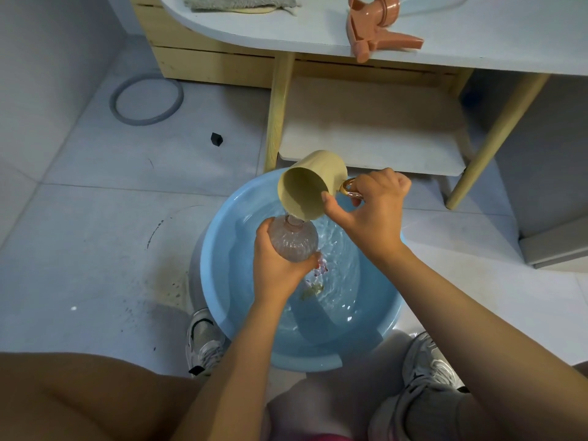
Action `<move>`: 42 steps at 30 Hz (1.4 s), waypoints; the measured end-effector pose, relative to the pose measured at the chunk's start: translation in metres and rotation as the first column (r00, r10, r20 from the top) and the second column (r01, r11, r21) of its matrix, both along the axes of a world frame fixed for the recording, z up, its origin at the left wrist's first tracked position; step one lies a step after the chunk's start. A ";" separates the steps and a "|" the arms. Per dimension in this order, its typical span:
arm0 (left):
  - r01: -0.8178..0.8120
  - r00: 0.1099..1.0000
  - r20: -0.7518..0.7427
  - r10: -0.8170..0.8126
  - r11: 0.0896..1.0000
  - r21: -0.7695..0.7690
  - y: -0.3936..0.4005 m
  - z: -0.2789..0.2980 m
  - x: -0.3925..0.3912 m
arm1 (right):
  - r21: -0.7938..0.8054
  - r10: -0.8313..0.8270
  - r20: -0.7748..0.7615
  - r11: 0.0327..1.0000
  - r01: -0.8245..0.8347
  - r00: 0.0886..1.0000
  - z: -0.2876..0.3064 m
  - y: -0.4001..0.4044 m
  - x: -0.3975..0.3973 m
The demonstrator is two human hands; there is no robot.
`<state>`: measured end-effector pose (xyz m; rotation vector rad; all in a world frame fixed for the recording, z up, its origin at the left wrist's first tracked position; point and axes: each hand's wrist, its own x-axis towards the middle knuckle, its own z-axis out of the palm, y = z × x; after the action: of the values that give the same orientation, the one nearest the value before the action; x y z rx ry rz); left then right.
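A light blue basin (pixel 222 249) holding water stands on the floor between my feet. Over it, my left hand (pixel 276 268) grips a clear ribbed bottle (pixel 294 241) with its open neck turned up. My right hand (pixel 372 211) holds a beige cup (pixel 310 183) by its golden handle, thumb on the rim. The cup is tipped over the bottle's neck and water runs from it into the bottle. Small pale bits lie in the basin's water below the bottle.
A pink spray trigger head (pixel 375 30) and a grey cloth (pixel 241 1) lie on the white counter (pixel 286 36) above. A wooden shelf (pixel 372 128) stands behind the basin. A grey ring (pixel 146 98) and a small black cube (pixel 216 139) lie on the tiled floor at left.
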<state>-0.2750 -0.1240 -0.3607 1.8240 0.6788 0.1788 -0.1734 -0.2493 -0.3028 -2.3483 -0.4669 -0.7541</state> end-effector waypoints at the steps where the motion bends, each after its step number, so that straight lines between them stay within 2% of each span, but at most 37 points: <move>1: 0.000 1.000 0.003 0.000 1.000 -0.002 0.000 0.000 0.000 | 0.004 -0.001 0.010 1.000 0.001 1.000 0.000 0.000 0.000; 19: -0.003 1.000 0.011 0.003 1.000 -0.008 0.001 -0.001 -0.001 | -0.006 0.050 0.165 0.999 -0.050 0.985 0.004 0.001 0.006; 42: -0.010 1.000 0.018 0.010 1.000 -0.010 0.001 -0.005 -0.002 | -0.075 0.141 0.268 0.989 -0.125 0.953 0.007 -0.001 0.009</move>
<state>-0.2768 -0.1230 -0.3660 1.8074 0.6750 0.1975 -0.1647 -0.2503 -0.2955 -2.2459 -0.7665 -1.0173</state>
